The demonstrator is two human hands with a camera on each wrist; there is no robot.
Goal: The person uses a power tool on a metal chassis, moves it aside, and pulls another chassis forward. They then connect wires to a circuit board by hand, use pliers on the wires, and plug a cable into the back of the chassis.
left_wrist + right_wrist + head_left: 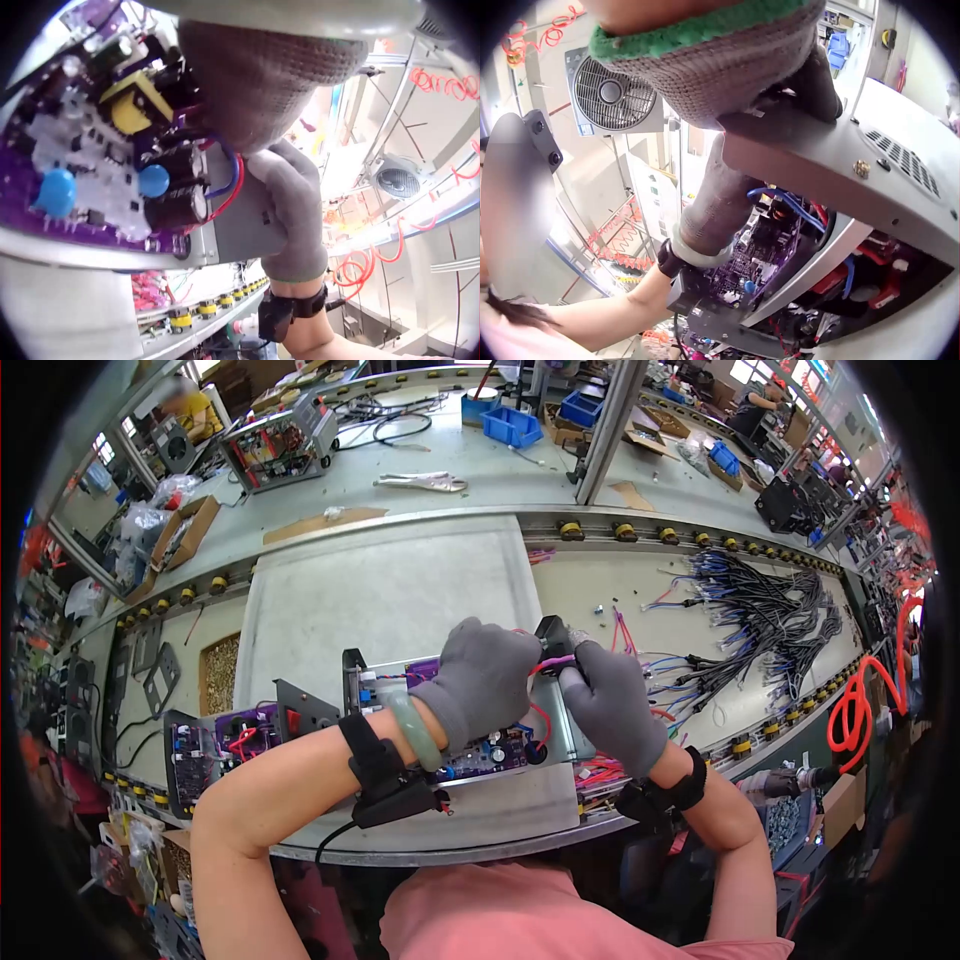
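Observation:
Both hands wear grey knitted gloves. Below them, an open metal case holds a purple circuit board (500, 753) with capacitors (176, 204) and a yellow-wrapped transformer (136, 105). My left hand (485, 680) is over the board, fingers bent down beside the grey metal end panel (244, 214); I cannot tell what its hidden fingertips hold. Gripping that panel's upper edge is my right hand (615, 705), thumb on the inner face and fingers over the outer side. Red and blue wires (234, 176) loop up between board and panel. A vent grille (904, 161) marks the panel's outer face.
A second open unit (240, 745) with a purple board stands left. Black cable bundles (760, 610) spread across the right of the bench, near roller rails (625, 532). Pink wires (600, 772) lie by the near edge. Locking pliers (425, 481) rest on the far table.

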